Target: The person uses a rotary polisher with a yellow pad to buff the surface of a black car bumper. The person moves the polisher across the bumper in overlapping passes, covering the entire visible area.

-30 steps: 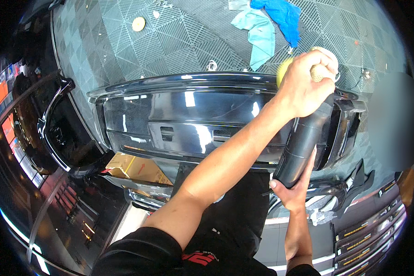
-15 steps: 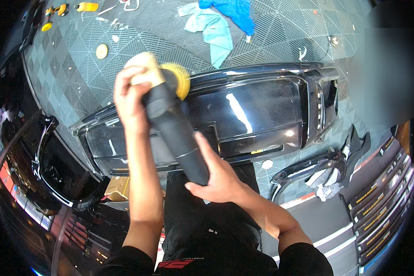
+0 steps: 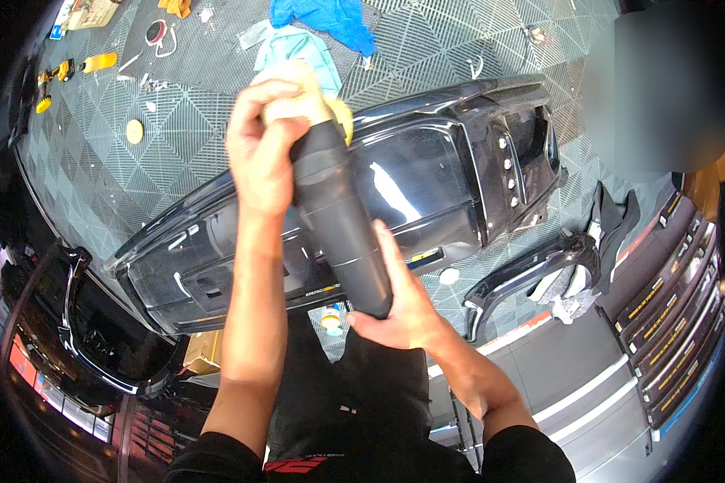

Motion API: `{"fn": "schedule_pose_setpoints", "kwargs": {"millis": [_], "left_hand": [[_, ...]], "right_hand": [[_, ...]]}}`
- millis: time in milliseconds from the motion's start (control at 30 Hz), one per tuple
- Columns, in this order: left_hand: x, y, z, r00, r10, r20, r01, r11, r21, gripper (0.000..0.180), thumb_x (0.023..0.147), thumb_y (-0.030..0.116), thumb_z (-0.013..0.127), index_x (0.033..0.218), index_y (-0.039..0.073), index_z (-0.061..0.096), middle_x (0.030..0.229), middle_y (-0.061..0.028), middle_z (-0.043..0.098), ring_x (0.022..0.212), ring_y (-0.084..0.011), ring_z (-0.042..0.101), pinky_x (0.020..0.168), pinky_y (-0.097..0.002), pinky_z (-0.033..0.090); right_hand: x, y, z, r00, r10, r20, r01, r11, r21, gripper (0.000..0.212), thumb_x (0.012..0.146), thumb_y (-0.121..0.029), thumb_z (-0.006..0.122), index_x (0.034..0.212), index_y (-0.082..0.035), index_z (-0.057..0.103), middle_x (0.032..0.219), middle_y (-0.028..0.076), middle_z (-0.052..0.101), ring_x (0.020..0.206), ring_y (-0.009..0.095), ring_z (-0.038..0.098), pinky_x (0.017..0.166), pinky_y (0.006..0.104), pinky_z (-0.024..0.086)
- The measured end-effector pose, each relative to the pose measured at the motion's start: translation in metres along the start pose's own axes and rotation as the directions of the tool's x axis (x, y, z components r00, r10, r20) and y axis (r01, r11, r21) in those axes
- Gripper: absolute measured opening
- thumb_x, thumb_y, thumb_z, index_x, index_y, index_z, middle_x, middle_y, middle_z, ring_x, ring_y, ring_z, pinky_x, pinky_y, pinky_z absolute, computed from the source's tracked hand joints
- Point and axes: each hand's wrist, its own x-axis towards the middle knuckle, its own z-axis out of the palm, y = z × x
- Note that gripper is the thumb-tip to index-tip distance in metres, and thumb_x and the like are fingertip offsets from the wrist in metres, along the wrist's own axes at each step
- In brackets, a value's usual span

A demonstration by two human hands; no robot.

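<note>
Black short sleeves (image 3: 532, 452); red print (image 3: 298, 465); trousers (image 3: 383, 374) seemingly black.

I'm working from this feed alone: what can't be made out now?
Head view: most of the round yellow pad, and whether it touches the glossy black car panel; hidden by the black cylindrical power tool.
Head view: some fingers of the right hand, behind the tool.
Head view: part of the brown cardboard box, behind the left forearm.
Head view: part of the crumpled blue cloth, past the top edge.
</note>
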Motion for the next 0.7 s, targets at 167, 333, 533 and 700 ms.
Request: {"fn": "schedule_pose_setpoints", "kwargs": {"millis": [167,333,533,700], "left_hand": [[0.019,-0.021,0.081,0.982,0.162,0.1,-0.163,0.987,0.007,0.028,0.082,-0.002,0.064,0.109,0.001,0.069,0.123,-0.0113,0.068,0.113,-0.0219,0.064,0.1,-0.0355,0.052],[0.039,-0.047,0.159,0.965,0.21,0.156,-0.173,0.96,-0.221,0.022,0.081,-0.006,0.068,0.102,0.002,0.069,0.115,-0.0077,0.069,0.097,-0.0174,0.068,0.086,-0.0314,0.058],[0.039,-0.058,0.222,0.977,0.018,0.211,-0.055,0.984,0.171,0.024,0.078,0.007,0.077,0.102,0.006,0.072,0.112,-0.003,0.075,0.097,-0.0163,0.073,0.09,-0.0309,0.057],[0.041,-0.051,0.214,0.98,-0.026,0.198,-0.014,0.98,0.199,0.022,0.08,0.009,0.075,0.101,0.006,0.071,0.112,-0.0037,0.074,0.098,-0.0176,0.072,0.092,-0.0326,0.056]], "right_hand": [[-0.008,0.021,-0.055,0.994,0.002,-0.11,0.007,0.997,0.078,0.127,0.072,-0.009,0.087,0.171,-0.004,0.008,0.172,0.024,0.031,0.157,0.033,0.036,0.127,0.0418,0.032],[-0.01,0.041,-0.097,0.962,-0.053,-0.269,0.076,0.994,0.075,0.131,0.067,-0.005,0.085,0.172,-0.006,0.006,0.165,0.02,0.038,0.147,0.032,0.046,0.122,0.0448,0.038],[-0.02,0.059,-0.121,0.91,0.056,-0.411,0.093,0.938,0.335,0.136,0.07,-0.027,0.097,0.172,-0.004,0.01,0.149,0.018,0.051,0.126,0.028,0.06,0.104,0.041,0.052],[-0.016,0.051,-0.121,0.913,0.095,-0.397,0.053,0.937,0.346,0.138,0.068,-0.03,0.098,0.171,-0.003,0.011,0.142,0.017,0.055,0.116,0.027,0.064,0.099,0.0397,0.054]]}}
